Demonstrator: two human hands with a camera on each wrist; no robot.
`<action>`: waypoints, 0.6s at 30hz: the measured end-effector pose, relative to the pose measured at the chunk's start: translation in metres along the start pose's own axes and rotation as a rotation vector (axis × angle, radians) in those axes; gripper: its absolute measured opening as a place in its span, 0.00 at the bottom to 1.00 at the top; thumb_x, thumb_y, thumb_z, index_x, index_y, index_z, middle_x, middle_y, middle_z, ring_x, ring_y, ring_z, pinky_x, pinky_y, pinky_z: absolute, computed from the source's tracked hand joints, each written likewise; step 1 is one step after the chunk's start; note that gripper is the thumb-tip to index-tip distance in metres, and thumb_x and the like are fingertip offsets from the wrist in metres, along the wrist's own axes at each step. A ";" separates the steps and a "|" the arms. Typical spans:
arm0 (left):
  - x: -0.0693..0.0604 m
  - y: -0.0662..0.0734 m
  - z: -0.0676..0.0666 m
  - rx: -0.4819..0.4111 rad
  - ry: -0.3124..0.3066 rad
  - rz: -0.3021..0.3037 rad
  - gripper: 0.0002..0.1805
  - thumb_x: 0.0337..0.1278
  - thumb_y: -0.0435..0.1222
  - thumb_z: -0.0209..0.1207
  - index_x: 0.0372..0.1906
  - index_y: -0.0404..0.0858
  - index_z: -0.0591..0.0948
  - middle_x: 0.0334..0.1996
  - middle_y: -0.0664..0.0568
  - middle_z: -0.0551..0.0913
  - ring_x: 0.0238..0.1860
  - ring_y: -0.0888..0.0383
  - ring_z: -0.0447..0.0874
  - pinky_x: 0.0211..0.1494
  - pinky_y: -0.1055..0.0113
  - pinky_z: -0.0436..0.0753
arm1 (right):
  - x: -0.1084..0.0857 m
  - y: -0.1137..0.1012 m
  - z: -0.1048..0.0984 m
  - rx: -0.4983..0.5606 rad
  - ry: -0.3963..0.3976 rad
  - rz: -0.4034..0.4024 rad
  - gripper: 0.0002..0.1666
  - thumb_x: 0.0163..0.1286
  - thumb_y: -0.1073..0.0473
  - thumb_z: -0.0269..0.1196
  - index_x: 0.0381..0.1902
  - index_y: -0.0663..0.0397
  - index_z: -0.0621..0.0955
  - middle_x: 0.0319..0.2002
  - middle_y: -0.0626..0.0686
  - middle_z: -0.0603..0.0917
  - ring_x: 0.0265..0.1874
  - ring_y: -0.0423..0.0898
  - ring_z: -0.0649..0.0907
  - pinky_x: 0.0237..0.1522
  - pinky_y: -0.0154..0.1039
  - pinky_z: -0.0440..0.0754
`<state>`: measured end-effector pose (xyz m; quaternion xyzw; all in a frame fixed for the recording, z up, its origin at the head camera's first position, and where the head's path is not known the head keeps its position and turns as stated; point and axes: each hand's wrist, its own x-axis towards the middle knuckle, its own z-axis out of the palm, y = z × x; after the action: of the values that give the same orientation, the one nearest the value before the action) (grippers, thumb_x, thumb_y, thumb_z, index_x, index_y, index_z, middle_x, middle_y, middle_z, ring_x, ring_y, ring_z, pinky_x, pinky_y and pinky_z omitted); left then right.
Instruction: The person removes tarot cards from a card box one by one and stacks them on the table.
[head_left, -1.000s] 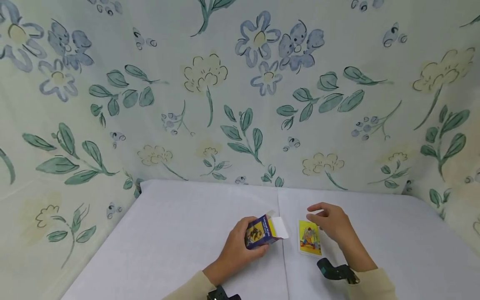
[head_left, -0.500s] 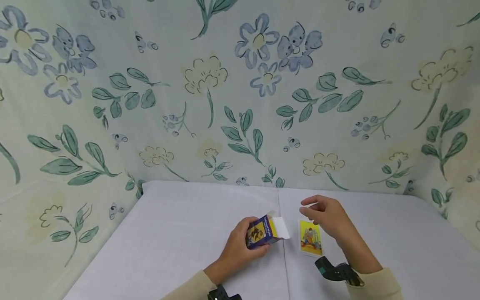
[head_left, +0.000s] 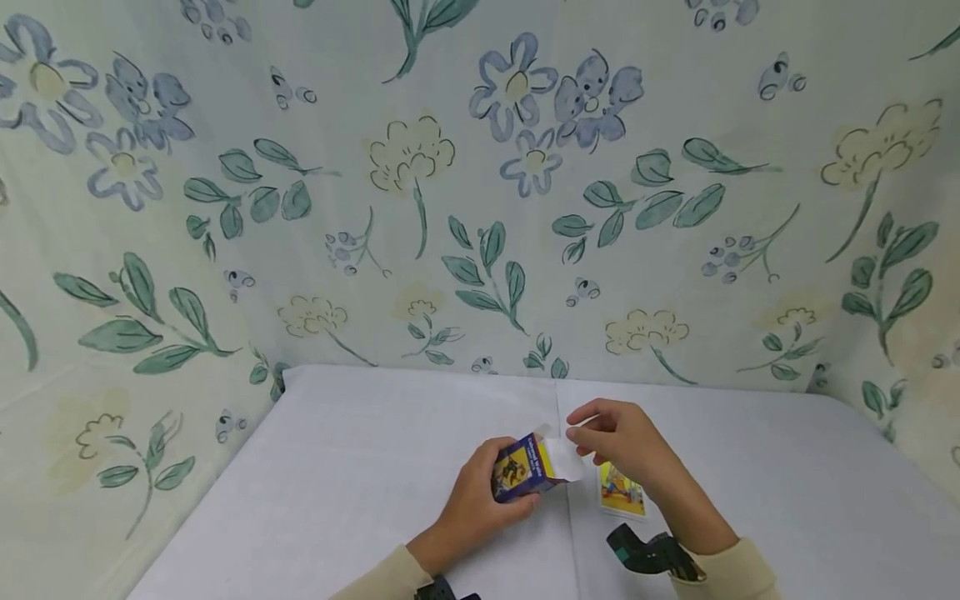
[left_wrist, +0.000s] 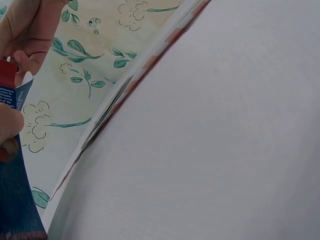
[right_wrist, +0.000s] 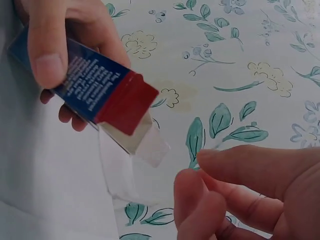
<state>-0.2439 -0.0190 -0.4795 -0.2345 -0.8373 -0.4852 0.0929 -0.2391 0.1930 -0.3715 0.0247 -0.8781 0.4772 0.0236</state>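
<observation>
My left hand [head_left: 476, 487] grips a small blue tarot card box [head_left: 513, 471] with a yellow picture on its front. The box's end is open toward the right, and its white flap [head_left: 566, 461] sticks out. In the right wrist view, the box [right_wrist: 85, 75] also shows a red side flap [right_wrist: 131, 102]. Close to the white flap is my right hand [head_left: 622, 437], its fingers loosely bent with nothing between them. Partly hidden below that hand, a yellow picture card [head_left: 621, 493] lies face up on top of a stack.
A white cloth [head_left: 337, 483] covers the table, with a crease running through its middle. Behind and at the sides hangs a floral curtain [head_left: 337, 250]. A black wrist camera [head_left: 648, 552] is strapped at the right wrist.
My right hand has moved left from above the cards toward the box's open end, covering the top of the card stack. The left hand and box have barely moved.
</observation>
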 end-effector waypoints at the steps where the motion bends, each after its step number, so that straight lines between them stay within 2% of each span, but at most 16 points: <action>1: 0.000 0.000 0.000 -0.002 0.001 0.001 0.37 0.48 0.52 0.69 0.62 0.48 0.67 0.52 0.60 0.74 0.49 0.64 0.73 0.53 0.68 0.77 | 0.000 0.000 0.002 -0.002 -0.007 0.000 0.12 0.62 0.58 0.67 0.42 0.57 0.83 0.28 0.53 0.84 0.26 0.48 0.82 0.29 0.40 0.82; 6: -0.001 0.000 0.001 -0.011 -0.007 -0.007 0.37 0.47 0.50 0.70 0.62 0.48 0.67 0.52 0.60 0.74 0.49 0.64 0.73 0.53 0.68 0.77 | -0.001 0.002 0.008 -0.043 -0.038 -0.001 0.09 0.62 0.58 0.67 0.39 0.54 0.83 0.27 0.51 0.83 0.25 0.47 0.79 0.26 0.38 0.79; 11: -0.003 -0.001 0.002 -0.024 -0.018 0.012 0.37 0.48 0.49 0.70 0.62 0.48 0.67 0.52 0.59 0.74 0.48 0.63 0.73 0.52 0.69 0.77 | -0.004 0.004 0.011 -0.074 -0.053 0.009 0.04 0.62 0.58 0.67 0.34 0.51 0.83 0.26 0.50 0.80 0.26 0.49 0.78 0.27 0.38 0.78; 18: -0.003 -0.003 0.001 -0.017 0.011 0.087 0.37 0.48 0.48 0.70 0.62 0.45 0.67 0.52 0.56 0.74 0.47 0.63 0.73 0.50 0.68 0.78 | -0.002 0.004 0.016 -0.114 -0.069 0.015 0.05 0.61 0.56 0.67 0.32 0.51 0.83 0.27 0.49 0.80 0.27 0.47 0.76 0.27 0.38 0.77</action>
<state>-0.2433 -0.0204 -0.4836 -0.2690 -0.8214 -0.4892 0.1164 -0.2375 0.1819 -0.3838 0.0329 -0.9043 0.4255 -0.0089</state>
